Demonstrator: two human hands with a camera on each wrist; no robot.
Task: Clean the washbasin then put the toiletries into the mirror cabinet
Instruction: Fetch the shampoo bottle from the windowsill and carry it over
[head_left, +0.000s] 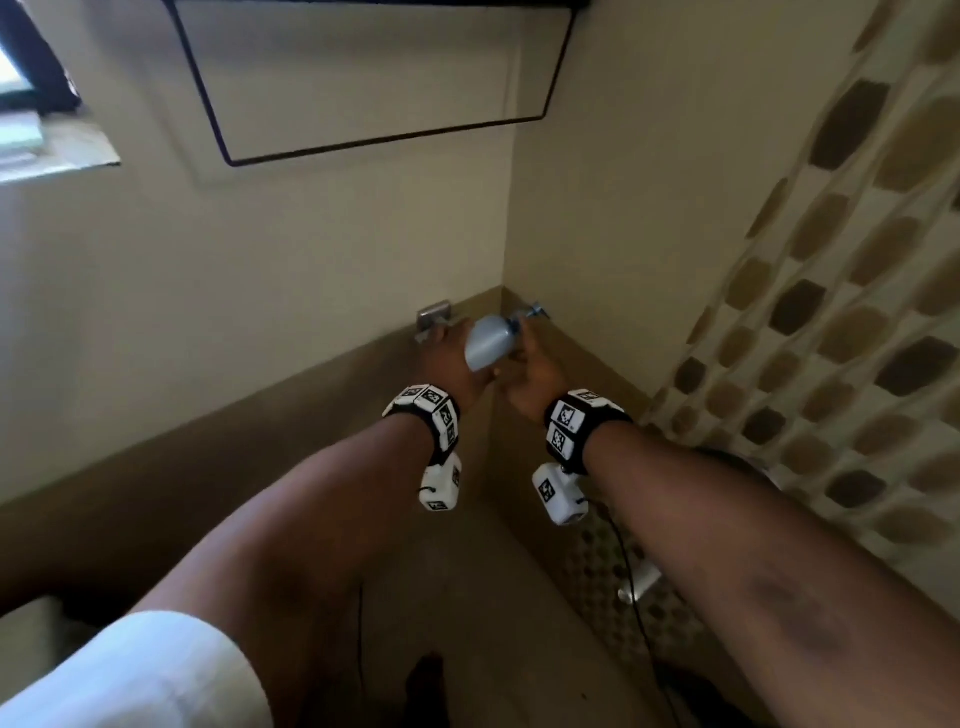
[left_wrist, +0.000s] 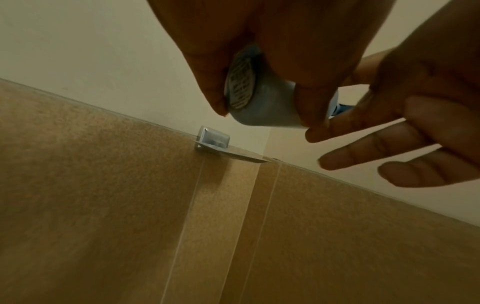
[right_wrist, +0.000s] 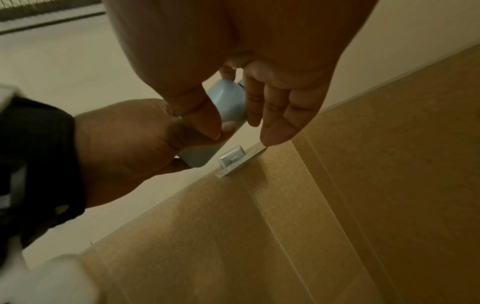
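Observation:
A pale blue pump bottle (head_left: 483, 343) is held tilted in front of the wall corner, pump head toward the corner. My left hand (head_left: 452, 353) grips its lower body; the left wrist view shows thumb and fingers of that hand (left_wrist: 265, 117) curled round the bottle (left_wrist: 272, 102) near its base. My right hand (head_left: 527, 364) is at the bottle's shoulder. In the right wrist view its thumb and forefinger lie on either side of the bottle (right_wrist: 228, 100), and the other fingers (right_wrist: 280, 127) are straight. The dark-framed mirror cabinet (head_left: 374, 78) hangs above. The washbasin is out of sight.
A small metal bracket (head_left: 434, 317) sticks out of the wall just behind my hands, where cream paint meets brown tiles. A patterned curtain (head_left: 831, 312) hangs at the right. A window (head_left: 31, 78) is at the top left. A chrome fitting (head_left: 641, 579) shows below my right forearm.

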